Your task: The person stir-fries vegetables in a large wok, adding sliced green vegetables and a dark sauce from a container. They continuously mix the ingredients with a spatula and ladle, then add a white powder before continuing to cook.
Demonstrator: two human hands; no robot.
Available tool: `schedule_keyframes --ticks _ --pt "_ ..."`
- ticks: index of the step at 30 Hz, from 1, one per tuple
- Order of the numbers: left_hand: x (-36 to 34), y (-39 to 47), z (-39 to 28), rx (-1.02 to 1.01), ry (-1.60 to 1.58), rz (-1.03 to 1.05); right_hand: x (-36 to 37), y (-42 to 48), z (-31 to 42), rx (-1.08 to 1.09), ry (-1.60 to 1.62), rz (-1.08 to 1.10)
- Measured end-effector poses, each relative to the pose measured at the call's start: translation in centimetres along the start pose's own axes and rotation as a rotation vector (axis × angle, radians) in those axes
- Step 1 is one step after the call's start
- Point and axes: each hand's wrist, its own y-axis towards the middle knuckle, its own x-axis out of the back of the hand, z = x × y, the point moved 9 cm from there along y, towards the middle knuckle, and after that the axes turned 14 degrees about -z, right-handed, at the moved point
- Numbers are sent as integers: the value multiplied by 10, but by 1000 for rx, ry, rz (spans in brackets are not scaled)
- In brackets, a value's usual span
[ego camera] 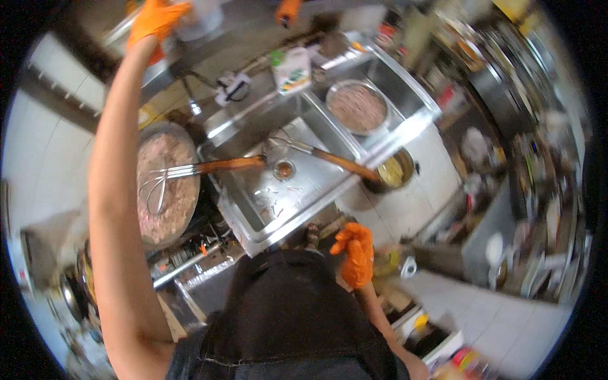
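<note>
My left hand (pixel 156 21), in an orange glove, reaches up to a shelf beside a translucent container (pixel 202 19); blur hides whether it grips anything. Near my body, right of my apron, my right hand (pixel 355 256) wears an orange glove too, with fingers loosely bent and nothing visible in them. Before me is a two-basin steel sink (pixel 308 190). A wire whisk (pixel 190 168) with a wooden handle lies across a large bowl of pale minced food (pixel 178 209) and the sink's left rim. A second wooden-handled utensil (pixel 339 161) rests across the near basin.
A round bowl of minced food (pixel 358 107) sits in the right basin. Below the sink's edge, a pot (pixel 403 173) holds yellowish contents. A white jug (pixel 292 71) stands behind the sink. Cluttered shelving (pixel 494 95) lines the right side, above white floor tiles (pixel 475 313).
</note>
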Motion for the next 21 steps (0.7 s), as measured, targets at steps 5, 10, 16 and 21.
schedule_keyframes --ticks 5,10,16,21 --pt "10 -18 -82 78 281 9 3 85 24 314 -154 169" --pt "12 -58 -81 182 -224 -44 -73 127 56 453 -159 387" --pt "83 -145 -128 69 -287 -186 -167 128 44 244 88 611" --pt "132 -247 -133 580 -679 -216 -265 86 46 -117 261 773"
